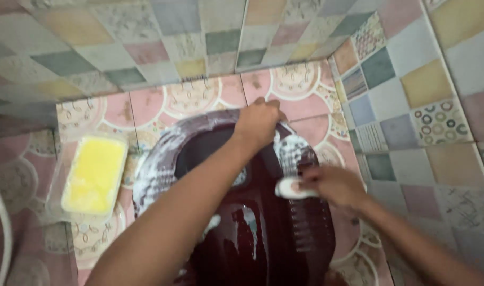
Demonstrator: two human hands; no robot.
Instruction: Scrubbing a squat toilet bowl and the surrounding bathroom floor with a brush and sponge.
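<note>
A dark maroon squat toilet pan (263, 238) lies in the pink tiled floor, its far rim covered in white foam (157, 164). My left hand (259, 123) reaches across the pan and grips the far right part of the foamy rim. My right hand (335, 185) holds a small white scrubber (291, 188) pressed on the pan's right ridged footrest (305, 222). The image is blurred around the right hand.
A clear plastic tub with yellow contents (93, 175) sits on the floor to the left of the pan. Pastel tiled walls (411, 95) close in behind and on the right. A pale hose or pipe (1, 222) runs along the left edge.
</note>
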